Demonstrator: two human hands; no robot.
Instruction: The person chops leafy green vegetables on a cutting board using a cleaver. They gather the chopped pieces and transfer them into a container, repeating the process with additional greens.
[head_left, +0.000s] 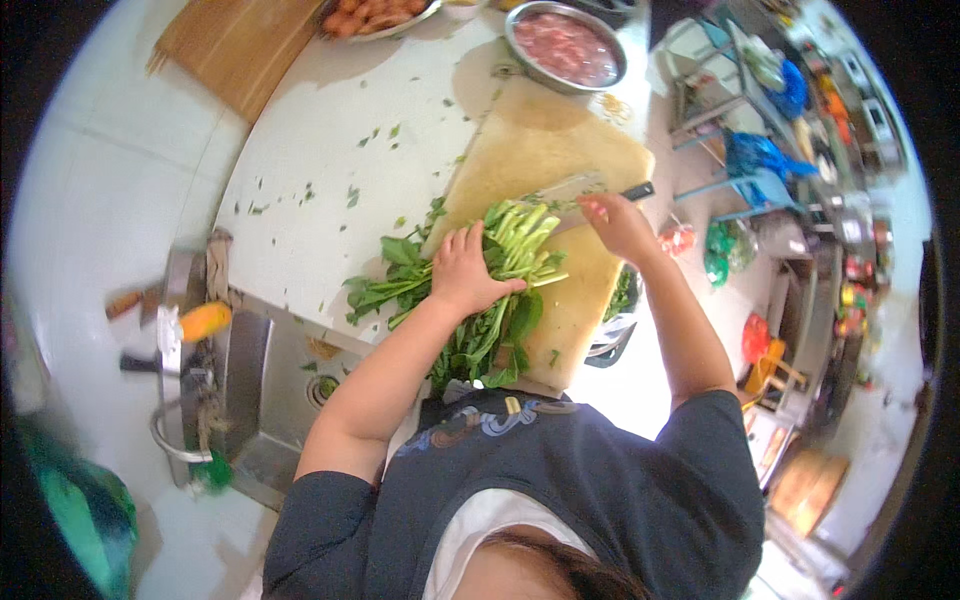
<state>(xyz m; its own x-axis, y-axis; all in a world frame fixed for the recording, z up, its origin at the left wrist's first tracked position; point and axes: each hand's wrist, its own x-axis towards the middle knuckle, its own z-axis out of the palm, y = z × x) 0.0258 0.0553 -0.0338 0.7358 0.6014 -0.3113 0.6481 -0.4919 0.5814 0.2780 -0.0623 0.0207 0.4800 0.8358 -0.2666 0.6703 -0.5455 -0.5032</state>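
Note:
A bunch of leafy greens (517, 240) lies across the near left part of a yellowed cutting board (555, 127), its pale cut stems toward the right. My left hand (469, 274) grips the bunch from above, thumb and fingers spread around the stems. Just beyond the stems, a kitchen knife with a black handle (639, 191) rests on the board, its broad blade partly hidden by green bits. My right hand (619, 229) is beside the knife, fingers curled near the blade; whether they pinch something is unclear. The handle sticks out past this hand.
A metal bowl of raw meat in liquid (566, 45) stands at the board's far end. Leaf scraps dot the white table (337, 172). At left are a steel sink (285, 390) and faucet (176, 442). A dish of reddish-brown food (371, 16) sits at the far left.

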